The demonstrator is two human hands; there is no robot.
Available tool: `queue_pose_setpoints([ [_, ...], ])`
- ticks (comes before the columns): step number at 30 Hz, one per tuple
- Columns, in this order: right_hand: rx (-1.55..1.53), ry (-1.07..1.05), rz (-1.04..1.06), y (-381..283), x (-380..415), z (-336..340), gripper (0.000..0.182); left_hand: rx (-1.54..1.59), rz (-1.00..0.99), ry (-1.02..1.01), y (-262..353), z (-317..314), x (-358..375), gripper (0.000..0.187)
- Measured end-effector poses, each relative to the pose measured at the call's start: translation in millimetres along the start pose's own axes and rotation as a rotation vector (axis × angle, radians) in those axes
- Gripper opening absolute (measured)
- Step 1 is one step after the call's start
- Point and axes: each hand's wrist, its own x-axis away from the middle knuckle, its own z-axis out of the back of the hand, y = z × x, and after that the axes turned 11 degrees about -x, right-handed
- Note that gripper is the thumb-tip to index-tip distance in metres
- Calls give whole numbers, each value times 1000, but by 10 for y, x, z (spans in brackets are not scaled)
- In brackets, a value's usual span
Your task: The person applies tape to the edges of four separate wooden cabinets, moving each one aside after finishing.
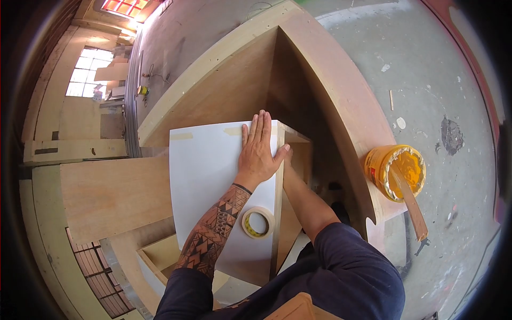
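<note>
Directly | white panel [205,176] under left hand [257,159] | tape roll [271,219] nearer body

The white panel [205,176] is in the centre. On its far part the left hand [256,162] lies flat, with straight fingers, near the panel's right edge. The right forearm [306,194] reaches to this same edge, but its hand is hidden. A roll of tape [258,209] lies on the nearer part of the panel, and two tape strips [181,136] are stuck along its far edge. Beyond the panel stands a big wooden frame [330,74]. Well to its right is a yellow bucket [377,168] with a wooden stick [412,208]; to its left, a brown board [114,194].
</note>
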Motion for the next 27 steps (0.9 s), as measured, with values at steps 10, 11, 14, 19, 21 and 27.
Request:
queue_pose_setpoints([
  [10, 31, -47, -46, 191, -37, -9, 45, 13, 13, 4, 19, 41, -29, 105],
  [11, 34, -52, -54, 211, -88, -60, 45, 26, 12, 3, 14, 43, -26, 105],
  [14, 45, -60, -73, 200, -147, 80, 45, 21, 14, 1, 8, 36, -28, 105],
  [19, 44, -64, -94, 255, -82, 70, 45, 11, 14, -4, 19, 36, -29, 104],
  [21, 37, -71, -100, 244, -43, 95, 45, 3, 14, -3, 19, 41, -34, 104],
  [27, 37, -95, -130, 284, -8, 30, 45, 10, 20, -5, 18, 50, -26, 103],
])
